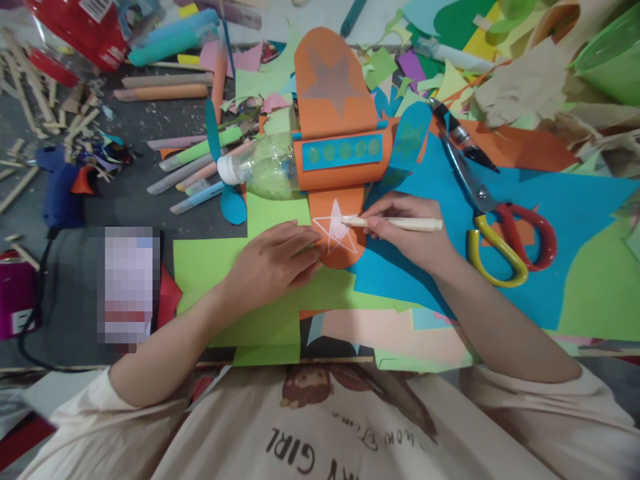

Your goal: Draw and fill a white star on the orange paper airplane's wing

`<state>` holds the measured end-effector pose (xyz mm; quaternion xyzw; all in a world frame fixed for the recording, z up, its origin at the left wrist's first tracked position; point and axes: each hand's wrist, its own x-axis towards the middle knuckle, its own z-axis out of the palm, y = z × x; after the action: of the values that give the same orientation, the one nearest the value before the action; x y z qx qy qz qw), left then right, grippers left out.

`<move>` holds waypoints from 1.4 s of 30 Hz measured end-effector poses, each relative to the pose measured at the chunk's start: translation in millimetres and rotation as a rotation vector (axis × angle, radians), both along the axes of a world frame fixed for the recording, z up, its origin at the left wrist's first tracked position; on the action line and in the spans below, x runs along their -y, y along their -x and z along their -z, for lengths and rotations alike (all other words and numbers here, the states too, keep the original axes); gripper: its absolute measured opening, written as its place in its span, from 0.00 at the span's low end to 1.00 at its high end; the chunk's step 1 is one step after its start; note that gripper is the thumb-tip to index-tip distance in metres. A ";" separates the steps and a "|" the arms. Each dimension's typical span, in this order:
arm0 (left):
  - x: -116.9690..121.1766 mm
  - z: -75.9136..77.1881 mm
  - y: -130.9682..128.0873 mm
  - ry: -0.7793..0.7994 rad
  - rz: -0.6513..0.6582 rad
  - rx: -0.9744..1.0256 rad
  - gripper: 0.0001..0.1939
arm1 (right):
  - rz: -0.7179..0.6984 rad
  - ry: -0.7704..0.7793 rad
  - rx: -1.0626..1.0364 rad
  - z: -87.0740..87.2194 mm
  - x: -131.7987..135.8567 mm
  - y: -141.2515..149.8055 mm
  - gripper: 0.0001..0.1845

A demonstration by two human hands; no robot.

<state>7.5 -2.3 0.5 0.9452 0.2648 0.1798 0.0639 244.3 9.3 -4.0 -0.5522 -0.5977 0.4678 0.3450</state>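
Observation:
A model plane (336,153) made from a clear plastic bottle (265,173) with orange paper wings lies in front of me. The far wing bears a grey star. On the near wing (340,230) is a white star outline. My right hand (407,233) is closed on a cream marker (400,223) whose tip touches that white star. My left hand (275,260) rests flat, fingers together and stretched, pressing the near wing's left edge and the green paper (220,267) under it. A blue propeller (215,143) sits at the bottle's cap.
Scissors (500,233) with red and yellow handles lie on blue paper (575,207) to the right. A blue glue gun (60,187) and wooden sticks sit far left. Rolled paper tubes (195,160) lie left of the bottle. Paper scraps cover the far side; a green tub (613,57) is at the top right.

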 end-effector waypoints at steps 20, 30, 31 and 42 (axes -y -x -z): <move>-0.5 -0.2 0.1 0.032 -0.002 -0.004 0.10 | 0.011 -0.044 0.028 -1.1 1.2 2.9 0.03; 0.0 -0.9 -1.2 -0.003 0.001 0.011 0.08 | -0.139 -0.039 0.085 -4.7 4.3 2.6 0.04; -0.2 -1.1 -1.3 -0.003 0.002 0.012 0.08 | -0.131 -0.038 0.085 -4.7 4.3 2.5 0.04; -0.3 -2.7 -1.3 -0.008 -0.001 -0.029 0.10 | -0.204 0.025 0.027 -5.1 3.3 1.7 0.04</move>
<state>8.9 -2.0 3.2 0.9478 0.2656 0.1673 0.0563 242.6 6.0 1.0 -0.4988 -0.6495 0.5007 0.2804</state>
